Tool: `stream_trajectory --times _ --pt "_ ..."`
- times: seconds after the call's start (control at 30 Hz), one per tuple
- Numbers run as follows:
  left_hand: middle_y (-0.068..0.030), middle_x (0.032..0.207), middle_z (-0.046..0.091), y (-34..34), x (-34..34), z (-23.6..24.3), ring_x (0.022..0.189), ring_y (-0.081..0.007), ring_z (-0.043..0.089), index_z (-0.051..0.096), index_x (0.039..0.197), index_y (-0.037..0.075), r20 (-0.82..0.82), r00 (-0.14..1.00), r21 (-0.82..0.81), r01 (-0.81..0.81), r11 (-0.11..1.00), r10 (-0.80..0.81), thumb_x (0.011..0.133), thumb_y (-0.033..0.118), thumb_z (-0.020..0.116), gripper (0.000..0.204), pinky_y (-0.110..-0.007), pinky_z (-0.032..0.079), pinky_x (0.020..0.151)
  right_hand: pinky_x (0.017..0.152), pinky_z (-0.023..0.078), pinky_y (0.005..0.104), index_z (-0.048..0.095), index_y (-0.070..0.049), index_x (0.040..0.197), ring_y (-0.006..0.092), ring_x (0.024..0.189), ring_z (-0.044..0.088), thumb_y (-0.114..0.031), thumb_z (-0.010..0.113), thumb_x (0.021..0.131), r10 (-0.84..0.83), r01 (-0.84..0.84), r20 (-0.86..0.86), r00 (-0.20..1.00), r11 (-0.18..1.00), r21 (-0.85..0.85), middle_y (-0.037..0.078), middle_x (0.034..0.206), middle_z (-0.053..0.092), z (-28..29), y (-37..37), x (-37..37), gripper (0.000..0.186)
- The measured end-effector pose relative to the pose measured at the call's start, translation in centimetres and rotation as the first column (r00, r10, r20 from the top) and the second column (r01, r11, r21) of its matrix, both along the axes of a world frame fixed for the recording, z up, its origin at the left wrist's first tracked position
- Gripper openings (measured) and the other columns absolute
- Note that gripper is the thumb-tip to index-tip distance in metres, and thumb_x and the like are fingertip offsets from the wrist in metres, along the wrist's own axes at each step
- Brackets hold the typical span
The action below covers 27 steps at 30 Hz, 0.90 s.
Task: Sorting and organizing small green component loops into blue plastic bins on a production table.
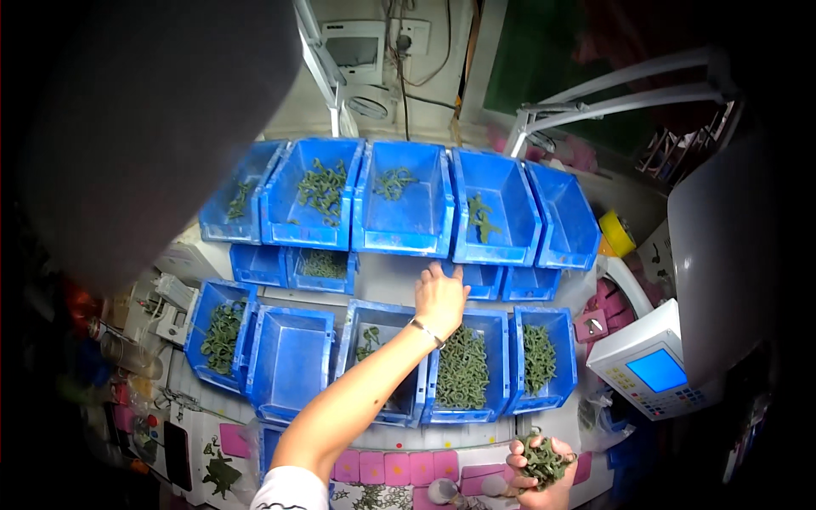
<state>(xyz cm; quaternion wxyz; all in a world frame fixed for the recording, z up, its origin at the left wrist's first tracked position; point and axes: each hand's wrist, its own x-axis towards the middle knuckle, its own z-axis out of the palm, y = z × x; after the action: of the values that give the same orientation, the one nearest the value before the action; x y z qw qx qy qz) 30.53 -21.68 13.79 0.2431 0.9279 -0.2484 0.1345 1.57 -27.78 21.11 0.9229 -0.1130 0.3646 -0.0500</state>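
Note:
My left hand (441, 299) reaches up to the gap between the upper and lower rows of blue bins. Its fingertips are at the front lip of an upper blue bin (403, 240) and beside a small blue bin (484, 281) beneath it. The fingers look apart and hold nothing I can see; their tips are partly hidden. A metal bracelet circles that wrist. At the lower right my right hand (557, 491), palm up, is closed around a clump of small dark green, twisted pieces (544, 464). Similar pieces fill a lower bin (461, 374) under my left forearm.
More blue bins hold green pieces, among them a right-hand bin (539, 357). A control box with a blue screen (654, 374) stands at the right. Pink blocks (397, 468) line the near edge. A phone (177, 455) lies left. Lamp arms (629, 81) rise behind.

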Motion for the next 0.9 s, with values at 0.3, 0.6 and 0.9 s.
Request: stream_trajectory --times 0.3,0.6,0.9 --pt "-0.0244 0.066 0.059 0.8 3.9 -0.3 0.065 -0.0373 0.062 0.062 0.064 -0.003 0.004 0.999 -0.108 0.045 0.993 -0.045 0.067 -0.003 0.054 0.008 -0.042 0.052 0.058 0.039 0.035 0.0190 0.051 -0.002 0.093 0.0165 0.070 0.044 -0.015 0.048 0.080 -0.105 0.105 -0.005 0.995 0.990 0.090 0.007 0.079 0.045 -0.4 0.5 0.4 0.018" --pt "-0.0243 0.071 0.060 3.6 4.1 0.3 0.069 -0.0379 0.062 0.063 0.067 -0.003 -0.054 0.997 -0.106 -0.061 0.992 0.056 0.068 -0.003 0.054 0.008 -0.042 0.052 0.062 0.041 0.038 0.0202 0.050 -0.002 0.100 0.0169 0.072 0.047 -0.017 0.047 0.083 0.007 -0.018 -0.129 0.992 0.996 -0.087 0.009 0.083 0.047 -1.2 0.6 0.6 0.023" --pt "-0.0270 0.084 0.059 5.5 3.8 -1.7 0.077 -0.0380 0.062 0.062 0.069 -0.004 -0.124 0.992 -0.127 -0.037 0.991 0.021 0.068 -0.004 0.055 0.008 -0.041 0.052 0.067 0.042 0.046 0.0223 0.054 -0.002 0.088 0.0211 0.078 0.053 -0.028 0.049 0.083 0.226 -0.238 0.248 0.942 0.971 0.020 0.017 0.094 0.052 -0.2 1.4 7.8 0.027"
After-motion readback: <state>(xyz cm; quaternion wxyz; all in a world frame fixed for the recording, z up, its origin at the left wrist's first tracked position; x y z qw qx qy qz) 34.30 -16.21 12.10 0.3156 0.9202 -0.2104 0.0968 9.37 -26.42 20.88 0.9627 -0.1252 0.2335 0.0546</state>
